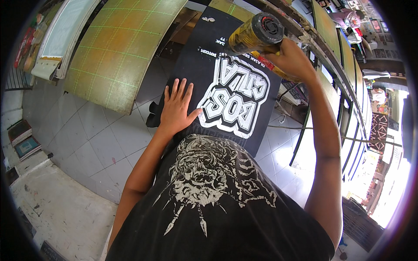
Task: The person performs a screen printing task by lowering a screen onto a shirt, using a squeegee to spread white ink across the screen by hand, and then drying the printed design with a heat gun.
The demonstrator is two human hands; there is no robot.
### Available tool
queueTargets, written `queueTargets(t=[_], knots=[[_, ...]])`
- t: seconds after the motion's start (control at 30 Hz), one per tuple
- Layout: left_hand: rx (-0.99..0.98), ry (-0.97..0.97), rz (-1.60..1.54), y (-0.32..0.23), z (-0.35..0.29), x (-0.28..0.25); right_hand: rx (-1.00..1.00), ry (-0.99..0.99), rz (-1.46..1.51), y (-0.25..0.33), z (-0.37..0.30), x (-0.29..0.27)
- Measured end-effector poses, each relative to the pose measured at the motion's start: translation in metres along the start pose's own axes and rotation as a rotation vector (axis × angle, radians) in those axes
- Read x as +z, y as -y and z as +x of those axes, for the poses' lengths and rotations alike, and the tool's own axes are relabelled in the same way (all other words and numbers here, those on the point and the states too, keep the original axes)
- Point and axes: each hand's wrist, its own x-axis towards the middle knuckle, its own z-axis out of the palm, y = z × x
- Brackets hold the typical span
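A black T-shirt (191, 61) is stretched over a board in front of me, with bold white block lettering (237, 98) printed across it. My left hand (177, 108) lies flat on the black cloth, left of the print, with its fingers spread. My right hand (294, 61) is wrapped round the handle of a yellow and black heat gun (249, 34). The gun is raised above the far right part of the shirt and hides some of it. Its black, vented rear end shows most plainly.
A yellowish board with green grid lines (122, 48) stands to the left, near a framed screen (65, 30). More boards (331, 48) line the right, beside a metal rail. A cable (291, 128) runs across at right. Books (27, 148) lie far left. Another person (348, 18) is at upper right.
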Motion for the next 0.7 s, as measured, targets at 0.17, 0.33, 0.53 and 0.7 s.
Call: queueTargets(t=[0.17, 0.33, 0.53, 0.7], knots=[[0.007, -0.014, -0.01, 0.0, 0.0, -0.001, -0.044, 0.029, 0.081, 0.017, -0.004, -0.002], [0.005, -0.091, -0.101, 0.002, 0.0, -0.001, 0.004, 0.093, 0.059, 0.029, -0.01, -0.002], [0.009, -0.162, -0.16, 0.005, -0.003, 0.001, -0.045, 0.137, 0.129, 0.043, -0.028, -0.002], [0.013, -0.167, -0.157, 0.004, -0.003, 0.001, -0.071, 0.145, 0.167, 0.043, -0.041, 0.002]])
